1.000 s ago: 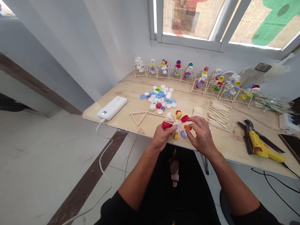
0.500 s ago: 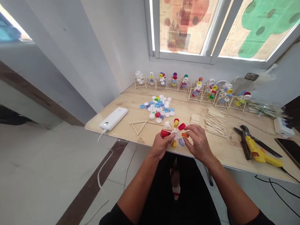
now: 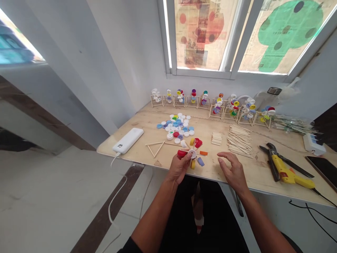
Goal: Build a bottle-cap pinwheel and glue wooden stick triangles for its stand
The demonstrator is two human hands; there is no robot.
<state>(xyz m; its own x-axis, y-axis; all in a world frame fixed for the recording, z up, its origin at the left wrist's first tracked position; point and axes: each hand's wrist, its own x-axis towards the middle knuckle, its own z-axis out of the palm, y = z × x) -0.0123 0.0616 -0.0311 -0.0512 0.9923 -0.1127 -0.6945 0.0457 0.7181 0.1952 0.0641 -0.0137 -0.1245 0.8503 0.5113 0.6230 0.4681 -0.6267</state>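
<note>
My left hand [image 3: 179,166] pinches a wheel of sticks and bottle caps [image 3: 193,154] at its white centre, above the table's front edge. Red, yellow, orange, blue and white caps sit on the ends of its sticks. To the right of the wheel, my right hand [image 3: 233,171] is apart from it, fingers spread and holding nothing. Loose caps [image 3: 176,127] lie in a heap behind the wheel. A triangle of sticks [image 3: 155,149] rests to the left. Short sticks [image 3: 216,138] and longer sticks [image 3: 239,140] lie behind my right hand.
Several finished cap wheels on stick stands [image 3: 193,98] line the back of the table [image 3: 126,135]. A white power bank [image 3: 128,140] is at the left. Pliers [image 3: 272,154], a yellow glue gun [image 3: 289,173] and a phone [image 3: 322,170] lie at the right.
My right hand has let go of the wheel's orange cap and moved right, its fingers now apart. My left hand still holds the wheel. The camera's view has shifted slightly.
</note>
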